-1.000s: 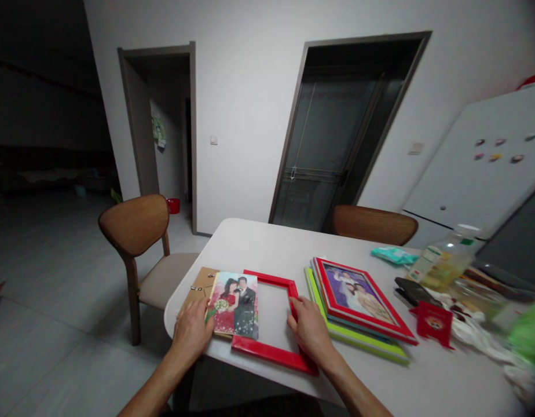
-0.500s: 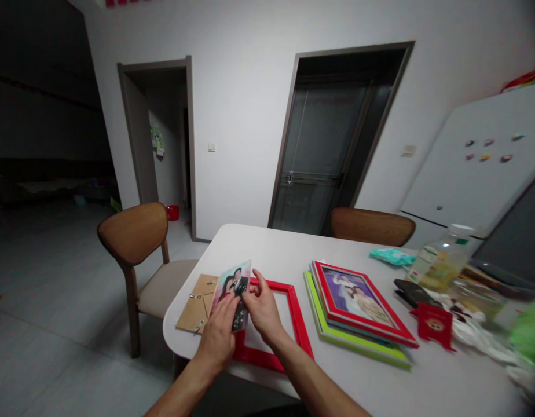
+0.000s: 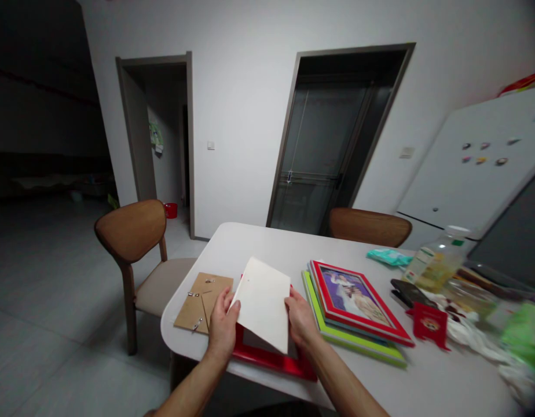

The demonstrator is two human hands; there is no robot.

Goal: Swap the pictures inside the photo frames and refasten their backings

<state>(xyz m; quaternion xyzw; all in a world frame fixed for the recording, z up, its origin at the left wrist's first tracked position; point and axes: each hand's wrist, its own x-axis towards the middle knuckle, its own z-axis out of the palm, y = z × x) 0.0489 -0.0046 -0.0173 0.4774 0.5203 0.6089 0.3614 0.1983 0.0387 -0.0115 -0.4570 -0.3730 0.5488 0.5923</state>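
Between my hands a photo print (image 3: 264,304) is held tilted, its blank white back facing me. My left hand (image 3: 223,324) pinches its left edge, and my right hand (image 3: 301,318) grips the right edge. Directly below lies an empty red picture frame (image 3: 271,362), partly covered by the print and my hands. To the left of my left hand, a brown backing board (image 3: 198,298) with small metal clips and a stand flap lies flat on the white table (image 3: 267,237).
Right of my hands is a stack of picture frames: a red frame with a photo (image 3: 358,301) over a green frame (image 3: 350,341). Farther right are a clear bottle (image 3: 436,260), a red packet (image 3: 430,324), a teal packet (image 3: 387,257) and crumpled white plastic. A wooden chair (image 3: 135,237) stands left.
The photo print has been turned over, from picture side to white back, and moved right over the red frame. My hands have spread to its opposite edges.
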